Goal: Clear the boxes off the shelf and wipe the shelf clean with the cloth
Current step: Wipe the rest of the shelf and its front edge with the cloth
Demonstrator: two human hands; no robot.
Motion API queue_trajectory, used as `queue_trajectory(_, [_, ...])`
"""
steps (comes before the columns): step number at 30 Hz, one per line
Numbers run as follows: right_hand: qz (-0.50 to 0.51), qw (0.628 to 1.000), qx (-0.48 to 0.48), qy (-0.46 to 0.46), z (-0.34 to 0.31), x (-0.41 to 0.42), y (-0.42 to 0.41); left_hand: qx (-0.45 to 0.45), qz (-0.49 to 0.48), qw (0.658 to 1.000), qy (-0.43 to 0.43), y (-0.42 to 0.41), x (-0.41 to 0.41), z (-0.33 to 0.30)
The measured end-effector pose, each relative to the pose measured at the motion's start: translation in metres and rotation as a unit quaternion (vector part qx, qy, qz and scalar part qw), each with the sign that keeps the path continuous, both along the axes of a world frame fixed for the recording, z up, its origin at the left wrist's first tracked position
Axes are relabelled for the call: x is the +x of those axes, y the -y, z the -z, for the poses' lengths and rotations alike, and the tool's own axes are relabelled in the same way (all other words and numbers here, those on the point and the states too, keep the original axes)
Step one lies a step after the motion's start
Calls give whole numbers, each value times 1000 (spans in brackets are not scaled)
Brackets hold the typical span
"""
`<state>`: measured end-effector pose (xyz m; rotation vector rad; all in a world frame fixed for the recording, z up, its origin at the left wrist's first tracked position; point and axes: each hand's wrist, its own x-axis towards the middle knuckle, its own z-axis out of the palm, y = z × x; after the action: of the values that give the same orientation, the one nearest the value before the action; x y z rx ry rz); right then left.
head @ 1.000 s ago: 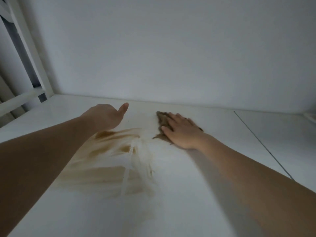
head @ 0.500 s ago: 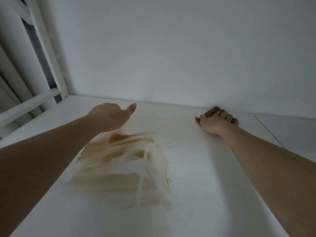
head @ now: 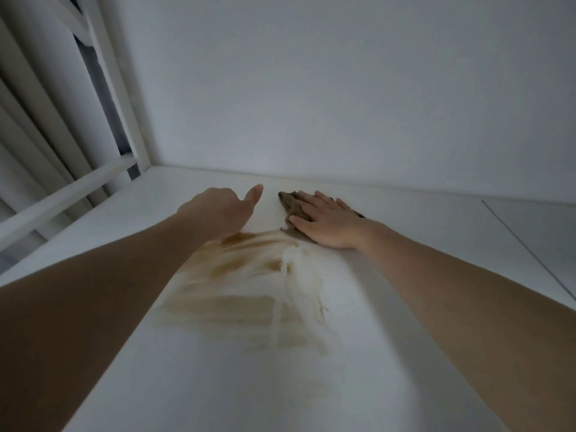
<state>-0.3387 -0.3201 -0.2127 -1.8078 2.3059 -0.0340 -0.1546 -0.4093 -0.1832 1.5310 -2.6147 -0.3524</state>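
shelf: just one, white and flat, runs from the bottom edge up to the back wall. zero boxes on the part you can see

cloth: one, brownish and crumpled, lying on the shelf near the back edge, about 12 o'clock from the stain

right hand: flat on the cloth, fingers stretched out and pointing to around 10 o'clock, pressing it down. not really gripping, more like palming it

left hand: fingers curled into a loose fist, thumb sticking out toward 1 o'clock, holding nothing. sits on or just over the shelf, can't tell which, just beside the cloth at its 9 o'clock

stain: one big tan smear in the middle of the shelf, streaky, with a pale whitish streak running down through its right side. its top edge reaches right up to the cloth

seam: one thin dark line across the shelf at 3 o'clock

frame: white bars at 10 o'clock, blurry, can't count them properly
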Motion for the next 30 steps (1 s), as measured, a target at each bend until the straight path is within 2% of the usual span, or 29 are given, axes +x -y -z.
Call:
queue_trajectory(2, [20, 1000, -2, -5, 0, -17, -23, 19, 4, 1000, 10, 0, 3, -2])
queue_trajectory(6, [199, 979, -17, -31, 6, -44, -64, 58, 21, 998, 22, -4, 11, -5])
queue_trajectory(8, [242, 970, -13, -27, 7, -35, -69, 55, 33, 998, 22, -8, 17, -5])
queue_trajectory(13, [133, 991, -27, -3, 6, 34, -61, 11, 43, 998, -34, -16, 31, -2])
queue_trajectory(17, [47, 999, -22, 0, 4, 60, -85, -31, 68, 997, -18, -30, 42, -3])
queue_trajectory(19, [75, 997, -13, -10, 1, 49, -106, -17, 81, 996, -28, -42, 52, -2])
queue_trajectory(22, [225, 974, -19, -25, 6, 33, -129, -1, 84, 995, -57, -64, 73, 3])
queue_trajectory(24, [286, 958, -14, -27, 9, 38, -128, 6, 84, 995, -60, -77, 92, 9])
queue_trajectory(27, [258, 966, -15, -9, 8, 69, -114, 8, 95, 994, -53, -96, 118, 19])
queue_trajectory(30, [182, 983, -35, 5, 8, 104, -110, 26, 46, 993, -106, -113, 134, 28])
